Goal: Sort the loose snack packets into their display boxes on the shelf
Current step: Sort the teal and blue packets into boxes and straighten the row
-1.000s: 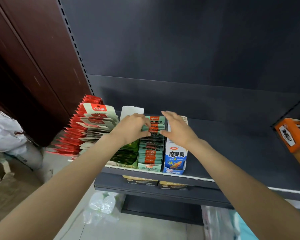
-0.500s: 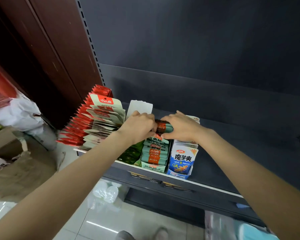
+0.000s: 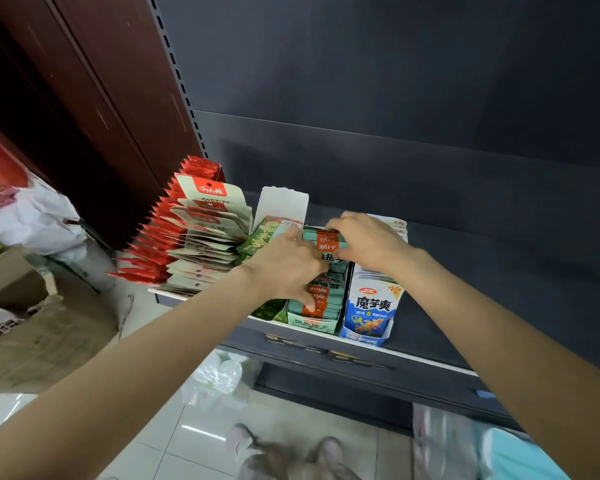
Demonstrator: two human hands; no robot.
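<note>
Landmark = pale green cardboard display box [image 3: 313, 322], standing at front edge of dark grey metal shelf [image 3: 499, 289].

Teal foil snack packets w/ orange band [image 3: 323, 239]: a small bundle held just above the box's back half, over the row of same packets already filed in the box. Left hand [image 3: 284, 268] sits at left of box, fingers curled onto bundle's left end and down onto the filed row. Right hand [image 3: 368, 240] at right of box, fingers curled round bundle's right end. Both gripping, neither released.

Neighbours: blue-and-white cardboard box [image 3: 369, 315] touching landmark's right side; dark green packets [image 3: 269, 233] in box just left (white back flap up); red and cream hanging packets [image 3: 194, 237] further left.

Handling, judged: packets light, thin, soft, glossy foil, so slippery and prone to fan out. Best hold by short ends, squeezed as one block, then lower edge-on into the row (loose grip likely lets middle ones slide out).
</note>
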